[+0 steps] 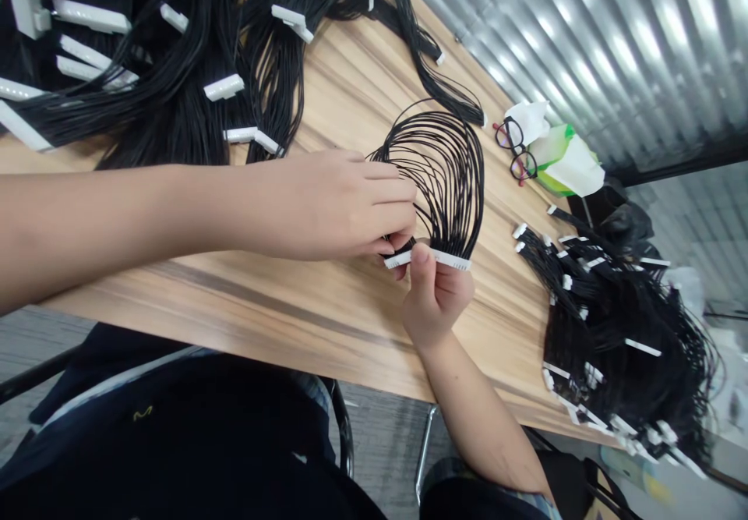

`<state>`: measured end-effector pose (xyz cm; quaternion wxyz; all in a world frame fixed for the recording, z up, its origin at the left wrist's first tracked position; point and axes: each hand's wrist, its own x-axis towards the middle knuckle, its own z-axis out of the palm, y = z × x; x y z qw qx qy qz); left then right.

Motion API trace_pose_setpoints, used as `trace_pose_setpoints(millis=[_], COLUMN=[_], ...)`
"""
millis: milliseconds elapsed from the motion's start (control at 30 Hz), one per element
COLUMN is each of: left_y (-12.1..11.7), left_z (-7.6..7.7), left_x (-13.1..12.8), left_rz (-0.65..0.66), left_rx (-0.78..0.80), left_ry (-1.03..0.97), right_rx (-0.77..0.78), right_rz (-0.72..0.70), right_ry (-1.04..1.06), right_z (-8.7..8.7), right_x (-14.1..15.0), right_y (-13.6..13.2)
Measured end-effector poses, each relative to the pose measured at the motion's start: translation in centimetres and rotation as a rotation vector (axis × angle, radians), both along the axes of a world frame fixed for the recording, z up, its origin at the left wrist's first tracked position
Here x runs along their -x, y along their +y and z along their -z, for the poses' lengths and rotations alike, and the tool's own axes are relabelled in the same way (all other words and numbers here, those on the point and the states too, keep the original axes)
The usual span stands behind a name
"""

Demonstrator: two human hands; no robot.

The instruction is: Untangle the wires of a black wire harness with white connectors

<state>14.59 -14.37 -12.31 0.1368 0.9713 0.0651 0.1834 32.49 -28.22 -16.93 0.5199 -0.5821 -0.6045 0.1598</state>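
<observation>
A looped black wire harness point(449, 169) with a long white connector point(449, 260) lies on the wooden table point(327, 302) in front of me. My right hand point(435, 294) pinches the white connector from below, thumb on top. My left hand point(333, 204) reaches in from the left, fingers closed on the wires just above the connector's left end. The wires arc up and back in a fan between both hands.
A big heap of black harnesses with white connectors point(146, 52) covers the table's far left. Another pile point(619, 348) lies at the right end. Glasses point(514, 150) and a green tissue pack point(564, 161) rest by the corrugated wall. A chair is under the table edge.
</observation>
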Motion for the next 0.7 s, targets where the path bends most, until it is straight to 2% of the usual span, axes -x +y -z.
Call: trace_pose_setpoints(millis=[167, 267, 367, 400, 467, 533, 600, 700], left_y=[0.2, 0.3, 0.0, -0.1, -0.4, -0.4, -0.2, 0.2], left_z=[-0.5, -1.5, -2.3, -2.4, -2.4, -2.0, -1.5, -1.1], left_x=[0.0, 0.6, 1.3, 1.5, 1.5, 1.3, 1.2, 1.2], left_rz=[-0.020, 0.016, 0.055, 0.017, -0.139, -0.297, -0.344, -0.390], left_rx=[-0.056, -0.034, -0.024, -0.025, -0.051, -0.100, -0.141, -0.084], left_ry=[-0.057, -0.105, -0.305, -0.387, -0.488, -0.485, -0.430, -0.333], right_rx=[0.012, -0.110, -0.237, -0.261, -0.291, -0.306, -0.298, -0.242], right_rz=[0.022, 0.048, 0.084, 0.107, 0.145, 0.147, 0.133, 0.109], right_ry=[-0.047, 0.019, 0.142, 0.182, 0.237, 0.259, 0.251, 0.223], right_z=[-0.5, -1.2, -1.8, -1.9, -2.0, -1.8, -1.5, -1.0], right_x=[0.0, 0.3, 0.6, 0.6, 0.7, 0.8, 0.8, 0.7], right_y=[0.0, 0.3, 0.7, 0.8, 1.0, 1.0, 1.0, 0.9])
